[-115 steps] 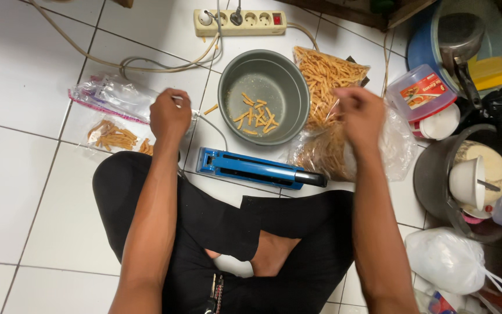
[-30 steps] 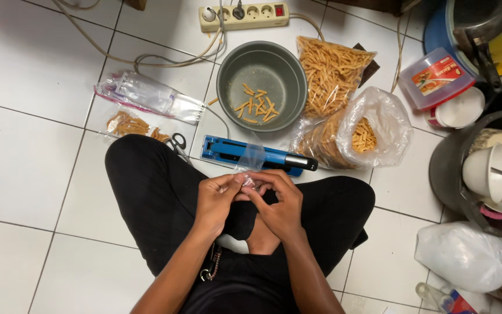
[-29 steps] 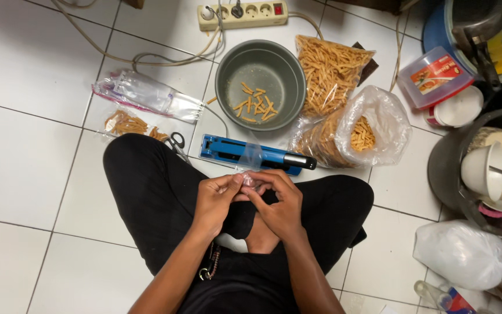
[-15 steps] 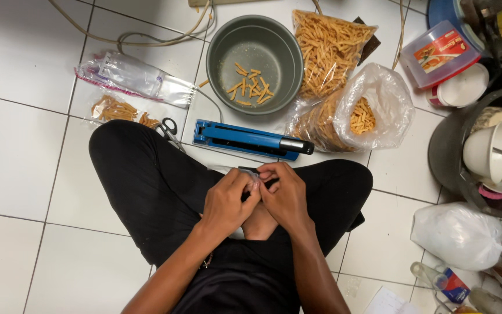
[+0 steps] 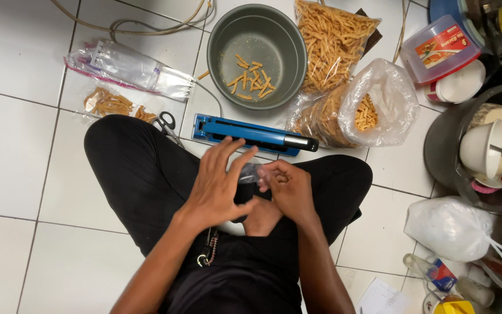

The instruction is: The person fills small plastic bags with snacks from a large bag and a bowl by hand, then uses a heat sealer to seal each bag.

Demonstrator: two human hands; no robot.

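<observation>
- I see my left hand [image 5: 219, 189] with fingers spread wide, just touching the small clear bag [image 5: 251, 172].
- My right hand [image 5: 289, 189] pinches that bag over my lap, near the blue sealer [image 5: 251, 134].

Floor [image 5: 24, 157]: large glossy white square tiles with thin dark grout lines, evenly lit from above, faint reflections on the glaze. Beige cables [image 5: 140, 23] loop across the tiles along the upper edge. Right side crowded with household clutter: a dark round pot [image 5: 445, 157], a knotted white plastic bag [image 5: 454, 229], a lidded clear plastic tub [image 5: 440, 49], and a blue basin [image 5: 448, 11] at the top corner.
</observation>
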